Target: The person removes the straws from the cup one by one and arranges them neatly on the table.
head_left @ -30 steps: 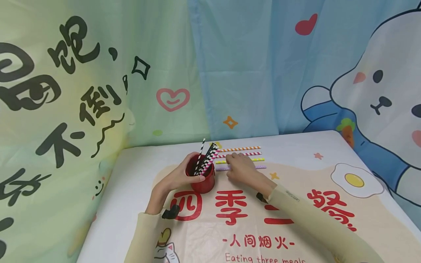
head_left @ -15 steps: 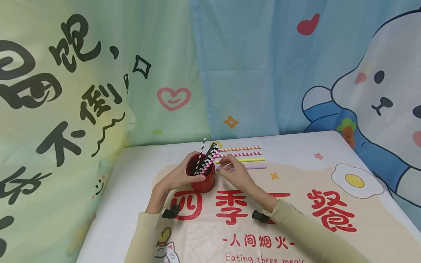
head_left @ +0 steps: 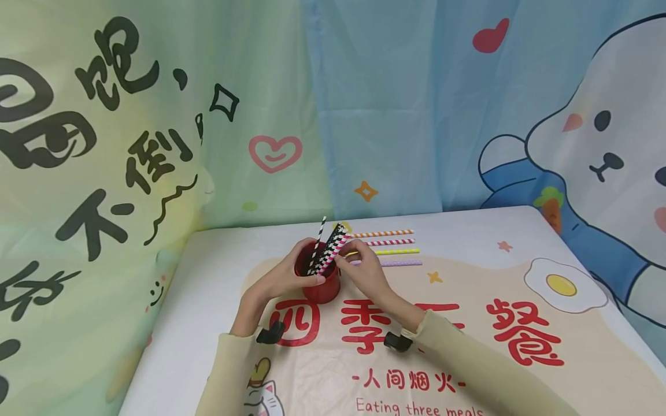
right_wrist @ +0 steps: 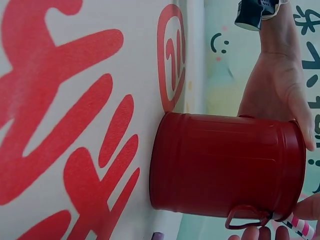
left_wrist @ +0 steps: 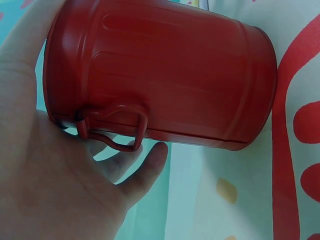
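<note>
In the head view, my left hand (head_left: 286, 274) grips a red metal bucket (head_left: 324, 292) by its side near the rim. The left wrist view shows the bucket (left_wrist: 170, 70) and its small wire handle (left_wrist: 117, 127) beside the palm. Several paper straws (head_left: 330, 249), black-and-white and pink-striped, lean in the bucket. My right hand (head_left: 366, 268) is at the bucket's right rim, its fingers bent beside the pink-striped straws. In the right wrist view, thumb and fingertips are apart, with a pink-striped straw (right_wrist: 301, 227) close to them; whether they touch it is unclear.
Right of the bucket, straws lie in a row: orange-striped (head_left: 385, 233), pink-striped (head_left: 392, 241), yellow (head_left: 398, 252) and purple (head_left: 403, 263). A printed cloth (head_left: 322, 370) covers the table. Printed curtains (head_left: 374, 115) hang behind its back edge.
My right hand has moved left from the row of laid straws to the straws in the bucket. The left hand has kept its grip on the bucket.
</note>
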`<state>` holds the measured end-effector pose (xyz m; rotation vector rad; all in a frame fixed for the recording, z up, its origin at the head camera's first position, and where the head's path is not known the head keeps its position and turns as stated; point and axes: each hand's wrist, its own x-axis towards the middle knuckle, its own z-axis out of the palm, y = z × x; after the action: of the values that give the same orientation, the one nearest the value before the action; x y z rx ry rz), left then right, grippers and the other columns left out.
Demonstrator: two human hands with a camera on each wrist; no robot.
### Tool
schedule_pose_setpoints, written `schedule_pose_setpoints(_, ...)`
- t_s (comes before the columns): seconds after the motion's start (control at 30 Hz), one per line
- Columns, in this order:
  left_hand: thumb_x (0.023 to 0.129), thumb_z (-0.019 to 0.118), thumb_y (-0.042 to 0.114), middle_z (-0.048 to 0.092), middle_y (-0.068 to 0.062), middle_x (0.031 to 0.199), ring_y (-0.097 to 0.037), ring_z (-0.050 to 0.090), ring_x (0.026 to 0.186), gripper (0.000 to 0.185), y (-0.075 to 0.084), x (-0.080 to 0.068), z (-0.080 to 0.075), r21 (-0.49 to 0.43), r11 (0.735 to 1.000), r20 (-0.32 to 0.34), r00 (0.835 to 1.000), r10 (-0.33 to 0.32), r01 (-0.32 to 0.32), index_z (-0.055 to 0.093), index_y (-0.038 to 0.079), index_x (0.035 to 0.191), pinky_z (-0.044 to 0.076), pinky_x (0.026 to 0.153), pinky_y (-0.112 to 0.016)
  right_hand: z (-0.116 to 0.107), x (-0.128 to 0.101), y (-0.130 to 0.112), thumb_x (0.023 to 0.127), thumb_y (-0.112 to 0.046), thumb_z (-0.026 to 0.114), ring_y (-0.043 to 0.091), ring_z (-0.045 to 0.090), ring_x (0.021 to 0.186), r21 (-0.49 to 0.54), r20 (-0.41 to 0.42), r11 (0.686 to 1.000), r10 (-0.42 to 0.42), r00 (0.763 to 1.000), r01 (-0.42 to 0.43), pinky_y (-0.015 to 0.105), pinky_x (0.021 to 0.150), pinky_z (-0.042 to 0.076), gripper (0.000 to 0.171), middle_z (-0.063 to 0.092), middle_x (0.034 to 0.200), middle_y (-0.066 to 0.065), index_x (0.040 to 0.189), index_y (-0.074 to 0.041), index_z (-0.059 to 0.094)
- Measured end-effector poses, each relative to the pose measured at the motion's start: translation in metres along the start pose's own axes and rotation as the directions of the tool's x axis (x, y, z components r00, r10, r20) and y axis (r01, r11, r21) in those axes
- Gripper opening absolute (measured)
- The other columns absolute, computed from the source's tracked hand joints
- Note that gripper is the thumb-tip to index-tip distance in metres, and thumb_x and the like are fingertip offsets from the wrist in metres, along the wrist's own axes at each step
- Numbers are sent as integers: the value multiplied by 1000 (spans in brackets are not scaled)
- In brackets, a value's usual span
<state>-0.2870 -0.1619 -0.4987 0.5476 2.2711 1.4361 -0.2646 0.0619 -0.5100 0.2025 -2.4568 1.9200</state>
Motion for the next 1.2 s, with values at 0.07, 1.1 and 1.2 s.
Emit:
schedule_pose_setpoints(0.07, 85, 80, 36, 43, -1, 146, -23, 45, 135, 86, 0, 0, 0, -1, 1000, 2, 1000, 0, 0, 26, 32, 152, 52, 104, -42, 2, 1, -2, 96, -13, 65, 35, 63, 107, -2, 0, 1000, 12, 1000, -12, 25, 81, 54, 29, 61, 118, 19, 119, 3, 59)
schedule_pose_setpoints(1.1, 86, 79, 32, 42, -5, 147, -26, 45, 135, 86, 1, 0, 0, -7, 1000, 9, 1000, 18, -18, 25, 28, 153, 50, 107, -46, 7, 2, -2, 94, -20, 67, 26, 64, 97, 83, -26, 996, -39, 999, 41, 23, 74, 57, 23, 63, 110, 9, 114, -10, 62)
schedule_pose_setpoints(1.2, 86, 78, 33, 42, -5, 147, -27, 45, 135, 86, 1, 0, 0, -9, 1000, 9, 1000, 16, -16, 25, 28, 153, 49, 107, -47, 8, 2, -2, 94, -20, 67, 26, 64, 98, 87, -25, 995, -40, 999, 42, 24, 75, 57, 22, 63, 110, 8, 114, -11, 62)
